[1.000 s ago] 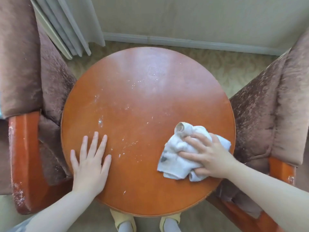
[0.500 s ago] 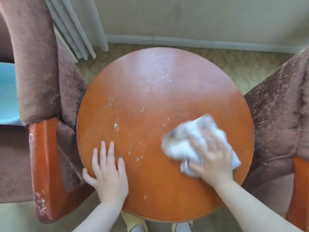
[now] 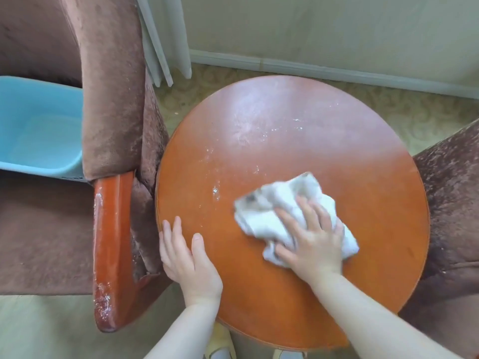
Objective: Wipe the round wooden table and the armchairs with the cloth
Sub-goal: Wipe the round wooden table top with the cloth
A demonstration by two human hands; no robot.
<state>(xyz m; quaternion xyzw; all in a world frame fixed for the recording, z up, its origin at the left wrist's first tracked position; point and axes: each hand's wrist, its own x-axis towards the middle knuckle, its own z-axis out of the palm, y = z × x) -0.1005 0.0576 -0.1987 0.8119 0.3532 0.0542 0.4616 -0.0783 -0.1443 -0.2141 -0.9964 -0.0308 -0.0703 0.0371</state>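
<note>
The round wooden table fills the middle of the view, with white specks and dusty smears on its left and far parts. My right hand presses flat on a crumpled white cloth near the table's centre-right; the cloth is blurred. My left hand rests on the table's near-left edge, fingers loosely spread, holding nothing. A brown velvet armchair with a glossy orange wooden arm stands at the left. A second brown armchair touches the table's right side.
A light blue plastic basin sits on the left armchair's seat. Grey curtain folds hang behind that chair. A pale wall with a baseboard runs along the back above patterned carpet. Slippered feet show under the table's near edge.
My right hand has swept the cloth leftwards and a little away, toward the table's centre. The camera has swung left, bringing the blue basin into view. My left hand stays at the near-left edge.
</note>
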